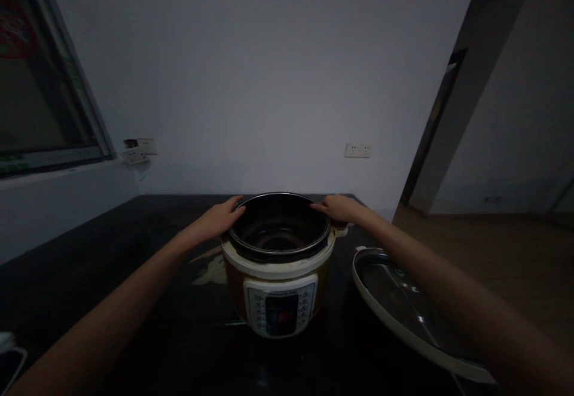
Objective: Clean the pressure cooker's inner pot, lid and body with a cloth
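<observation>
An electric pressure cooker (235, 291), brown and white with a control panel on its front, stands upright in front of me. Its dark inner pot (281, 241) sits in the housing, with the metal rim showing slightly above the white collar. My left hand (223, 215) grips the pot's rim on the left, thumb over the inner edge. On the opposite side my right hand (339, 208) holds the rim the same way, its thumb also inside. The fingers of both hands are partly hidden behind the pot. Below my right forearm lies the cooker's lid (381, 306), its shiny inner face up.
The cooker stands on a dark, glossy table (179, 336). Behind it is a pale wall with a wall socket (357, 150). A window (40, 85) is at the left, and a pale object (6, 342) shows at the lower left edge. Wooden floor (475, 252) extends to the right.
</observation>
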